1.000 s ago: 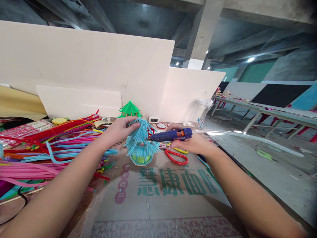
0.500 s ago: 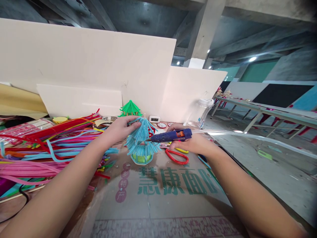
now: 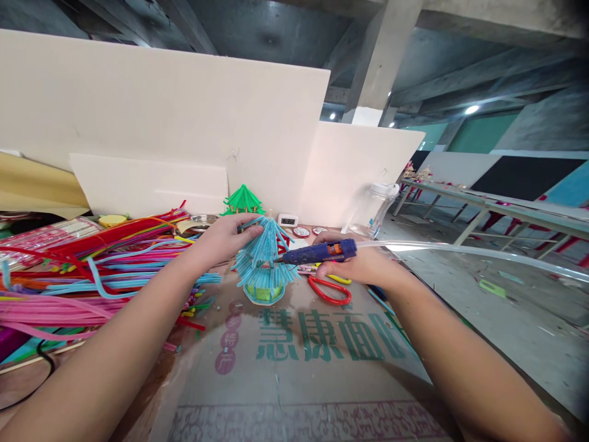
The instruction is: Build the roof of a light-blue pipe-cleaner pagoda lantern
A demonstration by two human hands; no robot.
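Head view: both hands at a blue straw pagoda on the tabletop.
Left hand (image 3: pixel 225 238) pinches the upper roof of the straw pagoda (image 3: pixel 264 261); right hand (image 3: pixel 356 265) is wrapped around a blue glue gun (image 3: pixel 317 252), nozzle touching the roof. Red scissors (image 3: pixel 329 290) lie just beside; coloured straws (image 3: pixel 92 270) piled left.

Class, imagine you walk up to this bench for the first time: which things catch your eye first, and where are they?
At the centre stands a blue straw pagoda, steadied by the left hand while the right hand points a blue glue gun at it. A bright heap of coloured straws covers the table's left side, and a green pagoda sits behind.
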